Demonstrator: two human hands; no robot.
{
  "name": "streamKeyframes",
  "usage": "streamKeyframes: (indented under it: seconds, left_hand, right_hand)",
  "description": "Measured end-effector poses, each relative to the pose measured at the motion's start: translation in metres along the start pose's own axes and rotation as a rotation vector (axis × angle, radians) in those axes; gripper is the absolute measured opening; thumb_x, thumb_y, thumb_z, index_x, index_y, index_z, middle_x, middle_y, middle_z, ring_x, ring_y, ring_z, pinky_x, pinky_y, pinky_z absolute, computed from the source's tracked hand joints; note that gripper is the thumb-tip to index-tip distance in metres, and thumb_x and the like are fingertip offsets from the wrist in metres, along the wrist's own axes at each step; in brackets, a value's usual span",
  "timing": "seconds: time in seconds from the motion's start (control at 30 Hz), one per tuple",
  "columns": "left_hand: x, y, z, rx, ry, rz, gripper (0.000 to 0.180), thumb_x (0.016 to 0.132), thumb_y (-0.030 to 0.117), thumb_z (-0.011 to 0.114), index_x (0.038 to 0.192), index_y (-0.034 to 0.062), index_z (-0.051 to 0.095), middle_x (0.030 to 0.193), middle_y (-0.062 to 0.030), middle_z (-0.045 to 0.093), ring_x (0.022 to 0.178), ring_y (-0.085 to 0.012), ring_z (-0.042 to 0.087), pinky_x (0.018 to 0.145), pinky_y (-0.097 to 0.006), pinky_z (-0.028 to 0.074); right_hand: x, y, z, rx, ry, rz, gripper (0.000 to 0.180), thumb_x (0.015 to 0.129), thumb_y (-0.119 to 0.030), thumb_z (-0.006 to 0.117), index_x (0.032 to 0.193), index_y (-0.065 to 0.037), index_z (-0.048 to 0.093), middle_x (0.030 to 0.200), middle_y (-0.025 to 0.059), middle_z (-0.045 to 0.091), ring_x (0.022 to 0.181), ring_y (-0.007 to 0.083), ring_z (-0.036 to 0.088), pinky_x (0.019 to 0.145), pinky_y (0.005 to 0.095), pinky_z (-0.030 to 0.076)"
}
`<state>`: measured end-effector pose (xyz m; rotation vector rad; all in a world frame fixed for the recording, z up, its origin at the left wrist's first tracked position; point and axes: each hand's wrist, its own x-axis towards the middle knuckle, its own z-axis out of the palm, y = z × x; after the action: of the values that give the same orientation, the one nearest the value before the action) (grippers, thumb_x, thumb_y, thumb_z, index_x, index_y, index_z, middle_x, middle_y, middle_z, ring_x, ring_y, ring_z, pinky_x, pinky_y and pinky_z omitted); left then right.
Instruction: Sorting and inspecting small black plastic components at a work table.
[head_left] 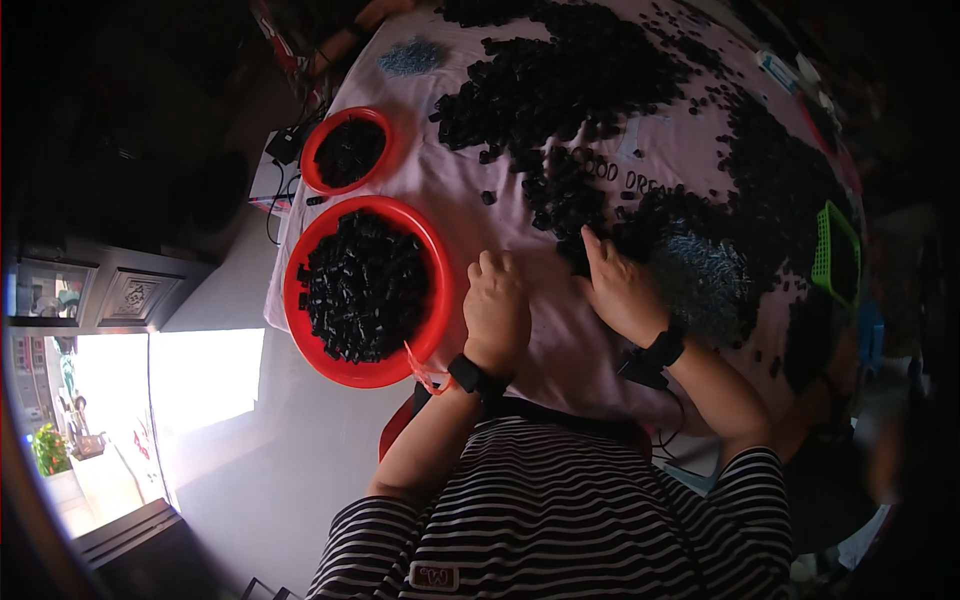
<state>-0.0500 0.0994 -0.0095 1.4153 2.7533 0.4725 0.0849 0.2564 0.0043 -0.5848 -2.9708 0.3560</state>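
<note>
My left hand [497, 312] is over the pink cloth, just right of the large red bowl [437, 255]. Its fingers are curled in, and whatever they may hold is hidden. Small black plastic pieces [365, 285] fill that bowl. My right hand [624, 292] reaches to the near edge of a heap of the same black pieces [565, 200]; its index finger is stretched out and the thumb stands apart, with nothing visible between them. A pile of thin silvery-blue metal parts [705, 275], perhaps screws or pins, lies right beside it.
A smaller red bowl [384, 165] with black pieces stands behind the large one. Another silvery-blue pile [412, 57] lies far left. A big black heap [570, 75] covers the far table, and a green basket [824, 250] sits at the right edge. Another person's arm [345, 45] shows far left.
</note>
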Motion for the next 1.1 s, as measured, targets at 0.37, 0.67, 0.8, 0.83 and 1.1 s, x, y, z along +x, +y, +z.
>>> streamKeyframes:
  seconds: [0.37,0.67,0.8,0.83,1.1]
  left_hand:
    - [0.076,0.022,0.030,-0.458,-0.029,-0.098,0.032,0.086,0.000,0.064,0.115,-0.0066,0.053,0.119,-0.0270,0.058,0.106,-0.0450,0.064,0.087,-0.048,0.057]
    - [0.121,0.029,0.015,-0.368,0.263,-0.032,0.039,0.087,0.009,0.067,0.121,-0.0047,0.056,0.116,-0.0254,0.059,0.110,-0.0436,0.057,0.097,-0.047,0.047]
    - [0.133,-0.005,0.042,-0.123,0.260,-0.079,0.044,0.084,0.014,0.068,0.122,-0.0050,0.059,0.118,-0.0256,0.061,0.113,-0.0430,0.055,0.100,-0.046,0.044]
    - [0.135,-0.009,0.049,-0.123,0.270,-0.072,0.044,0.084,0.014,0.068,0.122,-0.0050,0.059,0.118,-0.0256,0.061,0.113,-0.0430,0.055,0.100,-0.046,0.044]
    - [0.158,0.023,0.047,-0.176,0.119,0.004,0.036,0.092,0.017,0.063,0.125,0.0027,0.065,0.121,-0.0135,0.064,0.111,-0.0393,0.056,0.098,-0.047,0.045]
  right_hand:
    - [0.042,0.011,-0.001,-0.066,0.209,-0.084,0.052,0.089,0.000,0.056,0.139,0.008,0.049,0.105,0.0201,0.061,0.089,0.0355,0.068,0.075,0.0425,0.057]
    - [0.069,0.033,-0.016,-0.150,0.332,-0.073,0.048,0.093,-0.011,0.065,0.137,0.003,0.053,0.115,0.0164,0.056,0.100,0.0338,0.063,0.085,0.0433,0.053]
    - [0.070,0.001,-0.006,-0.072,0.186,-0.186,0.054,0.091,-0.011,0.064,0.143,-0.003,0.052,0.110,0.0162,0.054,0.096,0.0297,0.064,0.081,0.0408,0.054]
    - [0.071,-0.002,-0.001,-0.049,0.127,-0.173,0.056,0.090,-0.011,0.062,0.145,-0.003,0.051,0.110,0.0162,0.054,0.094,0.0287,0.064,0.078,0.0405,0.054]
    - [0.078,0.038,0.001,-0.121,0.217,-0.106,0.045,0.086,-0.005,0.062,0.130,-0.003,0.056,0.108,0.0167,0.055,0.089,0.0296,0.066,0.075,0.0396,0.056]
